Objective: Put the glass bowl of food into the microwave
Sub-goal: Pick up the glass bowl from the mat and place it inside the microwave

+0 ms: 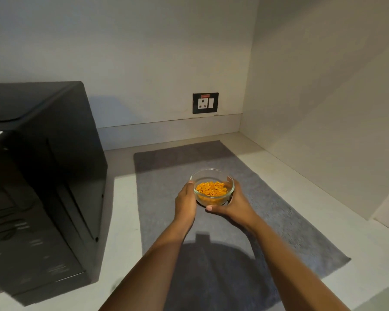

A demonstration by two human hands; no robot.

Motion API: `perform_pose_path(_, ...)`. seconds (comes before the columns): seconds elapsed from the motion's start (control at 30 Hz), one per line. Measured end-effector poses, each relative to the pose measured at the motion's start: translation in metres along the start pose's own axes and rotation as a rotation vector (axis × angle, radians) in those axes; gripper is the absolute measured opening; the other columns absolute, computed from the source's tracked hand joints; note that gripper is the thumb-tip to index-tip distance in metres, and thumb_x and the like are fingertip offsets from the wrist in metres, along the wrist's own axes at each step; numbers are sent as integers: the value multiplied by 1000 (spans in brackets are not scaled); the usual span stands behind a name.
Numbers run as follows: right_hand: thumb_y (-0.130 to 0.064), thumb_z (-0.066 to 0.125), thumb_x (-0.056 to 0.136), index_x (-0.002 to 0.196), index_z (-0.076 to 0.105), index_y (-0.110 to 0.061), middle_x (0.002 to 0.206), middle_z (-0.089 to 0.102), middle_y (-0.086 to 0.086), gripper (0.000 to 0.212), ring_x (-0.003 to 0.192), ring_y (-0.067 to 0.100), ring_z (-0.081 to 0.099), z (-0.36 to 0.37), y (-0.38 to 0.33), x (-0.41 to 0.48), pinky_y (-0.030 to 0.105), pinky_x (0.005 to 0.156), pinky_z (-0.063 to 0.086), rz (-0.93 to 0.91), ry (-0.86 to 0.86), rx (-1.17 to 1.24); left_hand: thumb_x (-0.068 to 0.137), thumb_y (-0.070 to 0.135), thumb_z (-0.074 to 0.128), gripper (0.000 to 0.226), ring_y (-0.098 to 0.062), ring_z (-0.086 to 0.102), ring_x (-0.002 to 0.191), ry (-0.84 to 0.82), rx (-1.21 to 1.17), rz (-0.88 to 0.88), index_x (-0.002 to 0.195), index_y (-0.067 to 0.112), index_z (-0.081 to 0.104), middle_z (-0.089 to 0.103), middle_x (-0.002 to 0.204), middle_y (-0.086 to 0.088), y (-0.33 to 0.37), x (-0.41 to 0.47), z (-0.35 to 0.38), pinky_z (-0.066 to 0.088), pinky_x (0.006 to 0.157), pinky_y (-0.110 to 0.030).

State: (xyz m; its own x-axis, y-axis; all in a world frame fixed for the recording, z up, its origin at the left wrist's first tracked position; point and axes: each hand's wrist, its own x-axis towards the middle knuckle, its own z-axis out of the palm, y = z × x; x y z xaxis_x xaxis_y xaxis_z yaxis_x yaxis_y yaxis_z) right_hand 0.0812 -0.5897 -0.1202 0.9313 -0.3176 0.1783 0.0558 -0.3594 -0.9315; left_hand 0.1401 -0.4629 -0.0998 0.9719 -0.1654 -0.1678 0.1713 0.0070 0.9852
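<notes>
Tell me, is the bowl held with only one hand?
No, the left hand and right hand both grip the bowl.

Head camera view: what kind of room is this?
Probably a home kitchen corner: a black microwave on a pale counter, a wall socket, and a glass bowl of orange food.

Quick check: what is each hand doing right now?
Left hand: closed on the left side of the glass bowl of orange food.
Right hand: closed on the bowl's right side and underside.
</notes>
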Motion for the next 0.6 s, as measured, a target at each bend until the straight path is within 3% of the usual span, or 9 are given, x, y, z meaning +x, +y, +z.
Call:
perform_pose_path(0.13, -13, 91, 52, 107, 35, -55, 111, 54, -18, 89, 96, -16, 58, 4, -8, -15, 8, 66, 52, -15, -1, 59, 94, 37, 39, 41, -29, 64, 105, -27, -15, 7, 111, 12, 67, 69, 112, -14, 3, -16, -11, 49, 99, -47)
perform_pose_path(0.27, -2, 89, 52, 108, 39, -55, 118, 52, -6, 91, 101, 8, 65, 9, -27, -41, 31, 68, 59, 11, -70, 177, 95, 36, 38, 39, -27, 65, 103, -58, -32, 31, 108, 14, 67, 69, 111, -13, 10, -45, -27, 51, 97, -45)
perform_pose_path(0.4, 2, 84, 59, 121, 32, -37, 112, 48, -11, 91, 86, -11, 64, 22, -57, -74, 9, 58, 52, 2, -84, 153, 97, 35, 34, 40, -27, 63, 104, -77, -1, 52, 109, 12, 65, 67, 112, -15, 26, -87, -58, 50, 93, -40)
perform_pose_path(0.47, -5, 85, 61, 135, 23, -24, 111, 45, -14, 99, 89, -4, 61, 31, -75, -91, -2, 57, 45, -3, -66, 72, 98, 33, 33, 39, -28, 63, 104, -68, 33, 70, 108, 10, 64, 67, 111, -15, 33, -109, -76, 50, 88, -37)
perform_pose_path(0.6, -12, 86, 61, 141, 19, -18, 118, 42, -10, 105, 101, 2, 47, 53, -113, -138, -5, 62, 43, -24, -52, 0, 98, 28, 33, 33, -17, 61, 85, -64, 89, 144, 99, 14, 63, 64, 98, -8, 43, -155, -121, 47, 67, -25)
